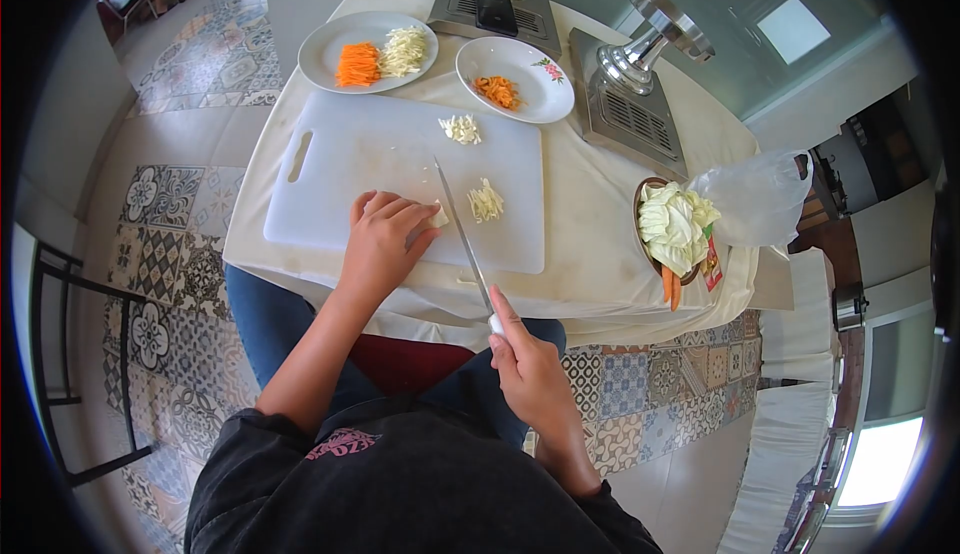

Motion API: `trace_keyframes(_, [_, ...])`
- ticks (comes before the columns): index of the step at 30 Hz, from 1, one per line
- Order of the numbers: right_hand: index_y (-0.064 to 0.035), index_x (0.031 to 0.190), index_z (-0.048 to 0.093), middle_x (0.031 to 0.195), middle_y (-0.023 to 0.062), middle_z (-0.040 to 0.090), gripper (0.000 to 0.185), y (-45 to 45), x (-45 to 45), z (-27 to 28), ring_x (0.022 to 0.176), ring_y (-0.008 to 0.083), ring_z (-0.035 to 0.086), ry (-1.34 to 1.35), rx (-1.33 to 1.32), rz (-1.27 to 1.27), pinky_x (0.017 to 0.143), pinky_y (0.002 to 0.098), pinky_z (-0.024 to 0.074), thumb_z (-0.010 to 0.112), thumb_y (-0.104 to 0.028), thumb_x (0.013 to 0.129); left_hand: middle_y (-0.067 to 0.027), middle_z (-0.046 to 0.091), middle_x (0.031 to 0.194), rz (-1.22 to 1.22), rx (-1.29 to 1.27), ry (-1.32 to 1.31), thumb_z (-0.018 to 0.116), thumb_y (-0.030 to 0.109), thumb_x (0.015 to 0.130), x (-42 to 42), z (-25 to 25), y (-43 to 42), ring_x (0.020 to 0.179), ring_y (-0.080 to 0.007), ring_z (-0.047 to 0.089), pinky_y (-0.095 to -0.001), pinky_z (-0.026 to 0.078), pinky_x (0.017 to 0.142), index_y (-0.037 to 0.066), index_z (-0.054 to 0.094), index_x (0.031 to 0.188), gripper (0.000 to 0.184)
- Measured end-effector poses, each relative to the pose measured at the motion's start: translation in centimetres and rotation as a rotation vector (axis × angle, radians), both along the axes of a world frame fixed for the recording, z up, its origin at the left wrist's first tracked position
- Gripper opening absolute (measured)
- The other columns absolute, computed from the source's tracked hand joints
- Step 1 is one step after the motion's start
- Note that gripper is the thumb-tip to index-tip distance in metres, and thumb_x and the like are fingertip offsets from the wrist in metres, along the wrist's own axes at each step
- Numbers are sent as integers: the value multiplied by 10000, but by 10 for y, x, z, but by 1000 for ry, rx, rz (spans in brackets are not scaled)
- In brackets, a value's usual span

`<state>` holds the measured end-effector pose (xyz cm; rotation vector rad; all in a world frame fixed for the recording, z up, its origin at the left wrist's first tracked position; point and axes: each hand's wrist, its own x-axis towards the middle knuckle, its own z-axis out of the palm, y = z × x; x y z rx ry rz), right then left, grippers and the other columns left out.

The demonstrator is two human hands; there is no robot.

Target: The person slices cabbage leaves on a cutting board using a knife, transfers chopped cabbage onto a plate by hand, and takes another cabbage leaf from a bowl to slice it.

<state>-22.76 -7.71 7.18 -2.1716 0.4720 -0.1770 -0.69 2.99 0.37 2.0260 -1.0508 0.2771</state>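
My right hand (527,366) is closed around the white handle of a kitchen knife (463,232). Its long blade points away from me over the white cutting board (340,169), right beside my left fingertips. My left hand (388,232) rests on the board with bent fingers, pressing down a small pale vegetable piece (439,217) that is partly hidden. To the right of the blade lies a small heap of pale strips (486,202). A second heap of shredded pale vegetable (460,130) sits near the board's far edge.
Behind the board are an oval plate (318,54) of carrot and pale strips, and a flowered plate (480,57) with carrot bits. A phone (496,14) lies on a metal stand base. At right are cabbage leaves (675,226) in a bowl, carrots (671,289) and a plastic bag (755,199).
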Motion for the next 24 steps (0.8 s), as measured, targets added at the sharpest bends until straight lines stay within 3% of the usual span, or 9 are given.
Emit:
trace_keyframes(2, [-146,1568,389,696,131,553,564,2,3,0,624,194,515,17,14,14,676,303,468,533,-93,1025,-32,738,966,15,-13,-18,799,144,800,0,-1,-1,1000,-234,635,-445,398,1040,110,757,1066,271])
trace_keyframes(5, [-132,1555,396,771,242,642,551,3,5,3,724,432,637,22,-41,45,672,482,473,525,-114,1020,-41,743,956,20,-34,-47,798,121,796,0,-2,-1,967,-238,644,-426,409,1023,95,764,1059,266])
trace_keyframes(8, [-131,1557,398,709,191,556,553,5,5,5,624,263,542,10,-52,44,685,319,474,528,-81,1022,-30,743,982,18,-21,-47,794,131,804,0,-3,-1,989,-231,640,-445,399,1039,104,765,1057,256])
trace_keyframes(14, [-130,1546,413,762,246,596,544,7,5,0,688,392,603,39,-72,42,697,356,494,542,-89,1019,-14,736,1000,33,-9,-59,784,135,811,0,-5,-1,1013,-223,637,-470,390,1052,112,764,1048,238])
trace_keyframes(23, [-109,1531,429,759,263,596,516,3,5,6,662,402,589,43,-32,57,667,347,487,534,-97,1026,-14,724,987,49,-30,-94,779,78,785,-3,-3,-4,985,-233,643,-442,414,1019,91,768,1016,232])
trace_keyframes(24, [-106,1540,410,745,264,604,537,2,3,8,672,418,605,49,-26,69,661,404,481,534,-92,1017,-13,722,987,51,-30,-97,778,75,784,-4,-2,-4,983,-233,642,-441,415,1018,91,768,1017,233])
